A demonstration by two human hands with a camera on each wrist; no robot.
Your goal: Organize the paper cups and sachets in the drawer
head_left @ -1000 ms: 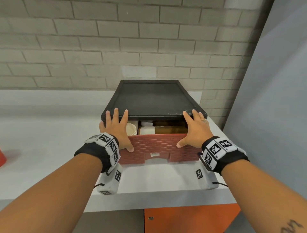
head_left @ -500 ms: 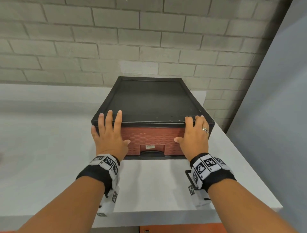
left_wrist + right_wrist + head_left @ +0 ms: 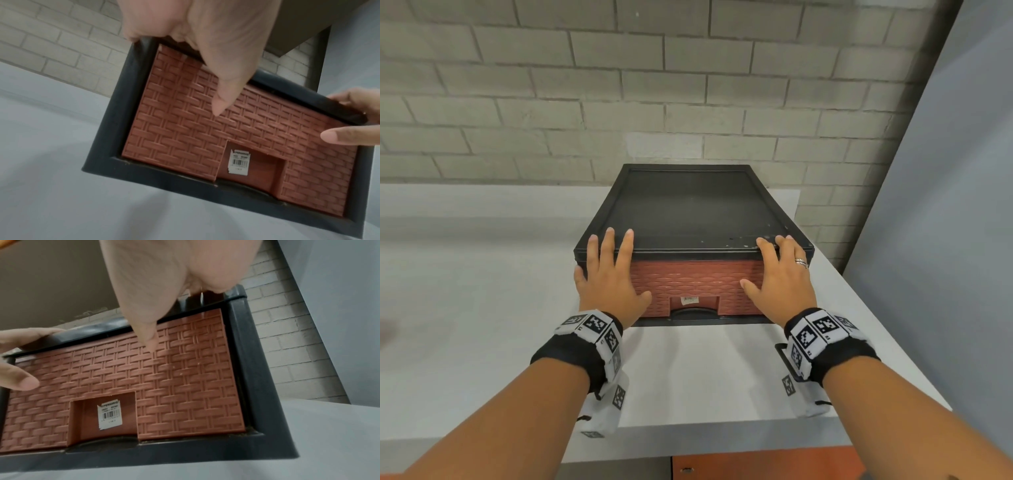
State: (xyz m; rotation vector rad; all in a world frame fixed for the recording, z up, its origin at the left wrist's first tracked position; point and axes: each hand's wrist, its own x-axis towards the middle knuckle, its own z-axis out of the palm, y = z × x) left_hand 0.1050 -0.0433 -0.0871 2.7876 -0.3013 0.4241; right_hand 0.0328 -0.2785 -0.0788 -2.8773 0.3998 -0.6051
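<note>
A black drawer unit stands on the white counter against the brick wall. Its red woven-pattern drawer front sits flush inside the black frame, so the cups and sachets are hidden. My left hand lies flat on the front's left end, fingers straight over the top edge. My right hand lies flat on the right end, fingers over the top rim. The wrist views show the drawer front with a barcode sticker in its handle recess, and each thumb resting on the weave.
A grey panel rises at the right of the counter. The counter's front edge runs below my wrists, with an orange cabinet front under it. Bare counter stretches to the left of the unit.
The drawer was partly out a second ago, showing cups and sachets. Both hands pushed it in, and it now sits flush. Since half a second ago the hands have barely moved.
</note>
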